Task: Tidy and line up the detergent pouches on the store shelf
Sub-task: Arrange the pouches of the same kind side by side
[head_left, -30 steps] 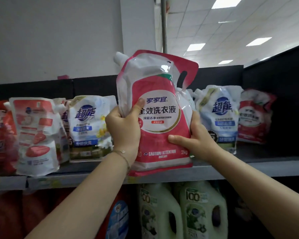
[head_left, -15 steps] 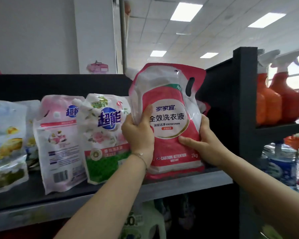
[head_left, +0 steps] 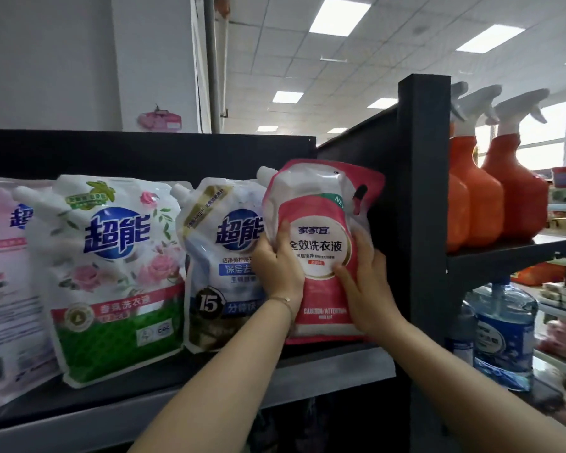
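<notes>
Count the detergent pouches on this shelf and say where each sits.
4: pink pouch at the left edge, green pouch next, then blue pouch, and red pouch at the right end, held by left hand and right hand. Others may hide behind or off-frame.

Red pouch point(head_left: 319, 204): coral-red w/ a white round label, dark blue lettering, whitish see-through top. Blue-logo pouch point(head_left: 216, 256) beside it: white w/ a blue circle logo, a blue band, dark bottom w/ a white "15". Rose pouch point(head_left: 111, 273): white, pink roses, green leaves, red strip, green bottom. Far-left pink pouch point(head_left: 0, 273) is pale pink. Shelf point(head_left: 340, 364) is black, grey front edge. Spray bottles point(head_left: 517, 197) orange w/ white triggers, water jug point(head_left: 504, 322) blue.
</notes>
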Available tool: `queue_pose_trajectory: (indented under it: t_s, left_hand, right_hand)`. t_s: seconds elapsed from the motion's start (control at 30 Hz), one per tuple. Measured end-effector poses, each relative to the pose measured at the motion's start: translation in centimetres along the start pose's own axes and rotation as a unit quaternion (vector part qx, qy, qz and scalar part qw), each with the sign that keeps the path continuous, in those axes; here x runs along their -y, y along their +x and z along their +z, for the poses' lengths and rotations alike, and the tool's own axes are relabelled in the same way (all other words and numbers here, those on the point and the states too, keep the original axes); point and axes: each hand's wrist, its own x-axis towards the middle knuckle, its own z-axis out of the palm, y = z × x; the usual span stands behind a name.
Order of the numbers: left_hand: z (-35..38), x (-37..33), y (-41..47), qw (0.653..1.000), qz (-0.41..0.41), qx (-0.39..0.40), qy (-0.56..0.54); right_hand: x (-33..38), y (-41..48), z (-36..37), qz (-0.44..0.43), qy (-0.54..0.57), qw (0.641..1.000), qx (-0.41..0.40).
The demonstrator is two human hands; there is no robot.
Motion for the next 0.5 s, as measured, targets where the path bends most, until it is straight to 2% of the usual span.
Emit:
queue_pose_trajectory:
  t_s: [0.13, 0.23, 0.37, 0.5]
  left_hand:
    - [-0.1, 1.8, 0.5, 0.998, 0.039, 0.002, 0.048]
    - [-0.8, 2.0, 1.0, 0.991, 0.069, 0.035, 0.105]
    - [-2.6, 1.3, 0.8, 0.972, 0.103, 0.111, 0.182]
    - [-4.7, 0.9, 0.9, 0.947, 0.195, 0.131, 0.221]
  right_hand:
    - [-0.4, 0.0, 0.8, -0.004, -0.037, 0.999, 0.006]
    - [0.0, -0.2, 0.5, 0.005, -0.13, 0.991, 0.025]
    - [1.6, -2.4, 0.1, -0.047, -0.267, 0.962, -0.011]
    - [2.5, -4.6, -0.1, 0.015, -0.244, 0.961, 0.127]
